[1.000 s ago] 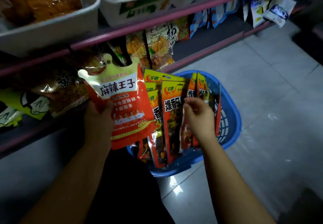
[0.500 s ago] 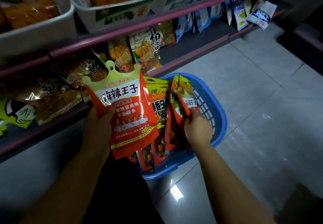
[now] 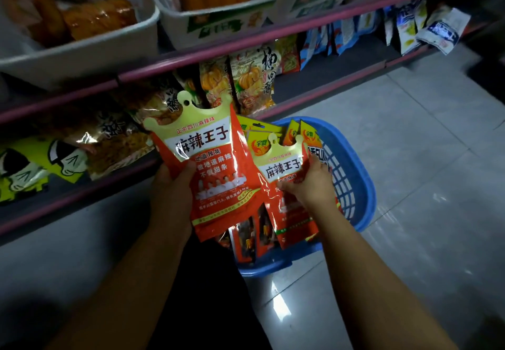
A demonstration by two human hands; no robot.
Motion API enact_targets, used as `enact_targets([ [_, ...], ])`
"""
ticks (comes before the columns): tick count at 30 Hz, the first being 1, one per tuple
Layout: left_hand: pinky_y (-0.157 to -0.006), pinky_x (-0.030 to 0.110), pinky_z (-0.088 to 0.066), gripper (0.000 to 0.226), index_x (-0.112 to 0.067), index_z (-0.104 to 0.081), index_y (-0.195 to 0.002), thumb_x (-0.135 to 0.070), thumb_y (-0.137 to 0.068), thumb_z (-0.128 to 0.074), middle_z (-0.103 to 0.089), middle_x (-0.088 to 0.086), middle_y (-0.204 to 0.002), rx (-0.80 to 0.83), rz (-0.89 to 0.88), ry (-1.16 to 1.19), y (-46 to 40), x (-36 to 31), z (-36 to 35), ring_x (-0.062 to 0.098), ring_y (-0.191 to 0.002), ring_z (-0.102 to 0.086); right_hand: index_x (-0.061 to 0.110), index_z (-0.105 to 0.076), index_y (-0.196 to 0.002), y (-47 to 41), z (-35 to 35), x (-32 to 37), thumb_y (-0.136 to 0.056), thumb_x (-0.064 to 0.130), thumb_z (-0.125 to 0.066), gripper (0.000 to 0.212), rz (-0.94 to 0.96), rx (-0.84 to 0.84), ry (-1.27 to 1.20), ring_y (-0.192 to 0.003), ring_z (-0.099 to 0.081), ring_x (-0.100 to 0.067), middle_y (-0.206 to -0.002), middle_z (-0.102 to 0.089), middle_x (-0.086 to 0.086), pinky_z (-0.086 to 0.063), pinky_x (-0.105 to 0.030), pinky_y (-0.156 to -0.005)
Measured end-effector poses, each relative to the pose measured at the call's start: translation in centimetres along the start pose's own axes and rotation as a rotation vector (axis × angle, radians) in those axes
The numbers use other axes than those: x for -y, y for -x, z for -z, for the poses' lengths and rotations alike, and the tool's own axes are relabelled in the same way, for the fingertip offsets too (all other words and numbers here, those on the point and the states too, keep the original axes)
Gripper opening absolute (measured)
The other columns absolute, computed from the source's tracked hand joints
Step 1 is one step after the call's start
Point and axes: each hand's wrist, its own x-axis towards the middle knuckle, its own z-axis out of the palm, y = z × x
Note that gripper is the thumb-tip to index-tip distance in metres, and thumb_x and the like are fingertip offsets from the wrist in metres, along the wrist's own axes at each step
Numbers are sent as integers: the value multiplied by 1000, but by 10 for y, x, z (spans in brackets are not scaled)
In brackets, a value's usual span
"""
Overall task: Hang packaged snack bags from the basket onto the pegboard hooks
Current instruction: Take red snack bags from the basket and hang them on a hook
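**Basket on the floor before the shelving, two bags raised over it**

The basket (image 3: 358, 185) sits on the floor (image 3: 410, 136), just in front of the lower shelf (image 3: 341, 57). Upright snack packets (image 3: 247, 240) stand inside it. The left hand (image 3: 170, 193) holds a large bag (image 3: 216, 174) over the basket's left rim. The right hand (image 3: 308, 183) holds a smaller bag (image 3: 284, 172) just to its right, above the packets. Behind, pumpkin-printed bags (image 3: 246, 81) hang under the upper shelf rail (image 3: 246, 46), which carries tubs (image 3: 218, 18).

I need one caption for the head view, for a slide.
Left hand holds one red snack bag; right hand lifts another from blue basket.
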Motion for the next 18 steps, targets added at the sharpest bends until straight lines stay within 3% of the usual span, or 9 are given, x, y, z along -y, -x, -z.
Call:
enact_targets([
  [2, -56, 31, -56, 16, -39, -63, -100, -28, -89, -61, -74, -10, -95, -21, -8, 34, 5, -5, 0, 10, -78, -72, 11, -33, -142, 3, -2, 1, -59, 37, -88, 102, 47, -84, -32, -127, -43, -32, -135, -45, -14, -41, -45, -102],
  [4, -51, 26, -55, 18, -36, -63, -104, -27, -89, -61, -74, -10, -95, -34, -32, 62, 10, -12, 3, 10, -77, -72, 8, -46, -130, 7, 0, 2, -60, 27, -88, 83, 46, -134, -166, -115, -55, -30, -122, -57, -10, -49, -39, -90],
  [7, -55, 27, -54, 25, -30, -60, -113, -27, -89, -61, -73, -9, -99, -56, -92, 60, 18, -28, 14, 9, -79, -72, 13, -61, -109, 19, 18, 18, -73, 17, -80, 41, 28, -21, -585, -90, -70, -26, -102, -72, -8, -56, -42, -81],
  [9, -67, 34, -54, 21, -34, -61, -109, -26, -89, -60, -73, -11, -101, -65, -169, 61, 24, -44, 26, 9, -84, -71, 17, -66, -97, 30, 34, 41, -81, 20, -73, 18, 98, 72, -682, -79, -71, -23, -93, -75, -9, -57, -42, -76],
  [13, -88, 43, -52, 23, -29, -62, -111, -23, -89, -60, -70, -7, -110, -139, -406, 21, 40, -93, 58, 12, -101, -67, 15, -68, -94, 65, 62, 116, -84, 23, -70, 12, 330, 199, -803, -76, -74, -23, -86, -77, -3, -59, -33, -64],
  [16, -87, 43, -53, 15, -35, -64, -99, -26, -88, -61, -71, -11, -104, -265, -548, 18, 52, -134, 98, 10, -97, -67, 17, -67, -93, 92, 73, 177, -86, 18, -66, 7, 474, 275, -869, -74, -74, -15, -84, -77, 3, -55, -22, -58],
  [18, -81, 38, -54, 12, -39, -64, -97, -32, -87, -61, -72, -13, -101, -348, -626, 43, 64, -160, 131, 7, -94, -68, 18, -67, -94, 110, 76, 217, -86, 17, -66, 8, 550, 331, -881, -76, -74, -16, -86, -77, 2, -56, -26, -62],
])
